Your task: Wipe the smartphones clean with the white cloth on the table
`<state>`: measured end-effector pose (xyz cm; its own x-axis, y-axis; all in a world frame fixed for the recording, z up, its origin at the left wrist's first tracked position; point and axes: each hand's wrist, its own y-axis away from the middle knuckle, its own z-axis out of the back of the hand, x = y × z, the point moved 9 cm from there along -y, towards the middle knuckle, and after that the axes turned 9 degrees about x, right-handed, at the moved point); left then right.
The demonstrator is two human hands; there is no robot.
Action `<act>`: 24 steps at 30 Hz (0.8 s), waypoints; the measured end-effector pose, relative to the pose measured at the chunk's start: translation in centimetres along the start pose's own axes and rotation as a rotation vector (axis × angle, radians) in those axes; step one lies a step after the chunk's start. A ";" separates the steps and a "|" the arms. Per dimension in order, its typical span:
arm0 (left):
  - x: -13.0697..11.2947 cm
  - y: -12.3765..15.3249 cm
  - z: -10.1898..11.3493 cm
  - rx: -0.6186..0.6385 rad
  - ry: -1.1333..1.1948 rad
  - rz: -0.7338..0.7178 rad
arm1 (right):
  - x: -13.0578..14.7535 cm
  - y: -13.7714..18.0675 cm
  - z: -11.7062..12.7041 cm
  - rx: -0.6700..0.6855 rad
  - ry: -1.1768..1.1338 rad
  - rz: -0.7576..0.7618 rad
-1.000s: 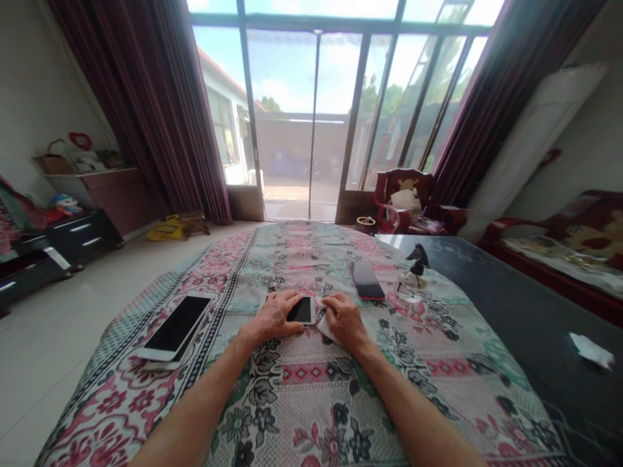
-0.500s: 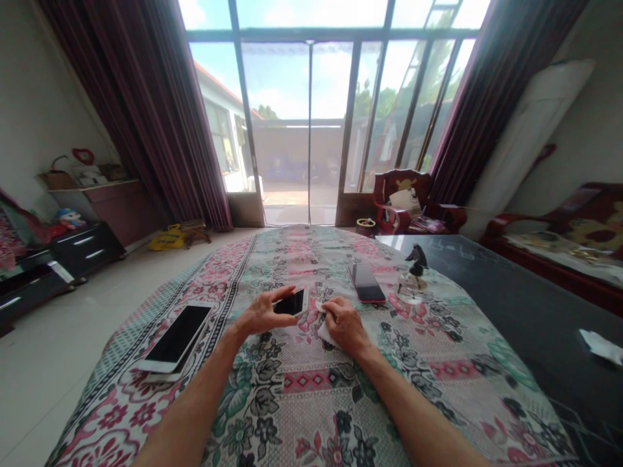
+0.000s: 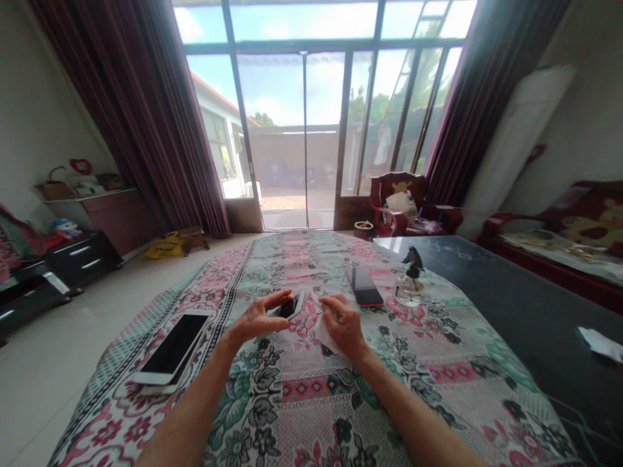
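My left hand (image 3: 263, 318) grips a small white-edged smartphone (image 3: 291, 307) between thumb and fingers, holding it tilted above the patterned tablecloth (image 3: 311, 415). Close to its right edge, my right hand (image 3: 342, 322) pinches a white tissue (image 3: 325, 337), part of which hangs below the fingers. The hand covers the rest of the tissue. A dark phone with a red edge (image 3: 364, 287) lies beyond my right hand. Beside it stands a clear spray bottle with a black trigger head (image 3: 409, 285). To the left, a larger white device with a black screen (image 3: 175, 347) rests on another pale flat one.
A dark tabletop (image 3: 491, 285) adjoins the cloth on the right, with a white packet (image 3: 601, 344) on it. Beyond stand a red wooden chair (image 3: 384, 207) and a glass door (image 3: 292, 149). A black cabinet (image 3: 87, 259) is at far left.
My left hand has turned the smartphone so its screen shows at a steeper angle. My right hand has shifted slightly, and more of the tissue hangs below it. The view has tilted slightly.
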<state>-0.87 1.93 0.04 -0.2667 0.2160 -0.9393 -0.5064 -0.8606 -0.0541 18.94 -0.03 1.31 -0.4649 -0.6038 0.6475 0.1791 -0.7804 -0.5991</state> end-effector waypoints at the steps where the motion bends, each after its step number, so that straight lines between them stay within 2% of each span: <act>1: 0.0 0.0 0.0 0.000 0.003 -0.002 | 1.0 -0.1 0.1 -0.016 -0.032 0.034; 6: -0.2 0.1 0.1 -0.006 0.006 -0.005 | 4.1 0.0 -0.4 -0.001 -0.087 0.111; 18: -0.1 0.0 0.1 -0.008 0.029 -0.010 | 5.7 0.4 -0.9 0.054 -0.122 0.220; 24: -0.2 0.1 -0.1 -0.004 0.040 -0.018 | 5.4 0.5 -0.5 0.015 -0.121 0.223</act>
<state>-0.79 1.76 0.23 -0.2250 0.2127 -0.9509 -0.5075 -0.8586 -0.0720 16.04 -3.60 4.26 -0.3051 -0.7757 0.5525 0.2788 -0.6275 -0.7270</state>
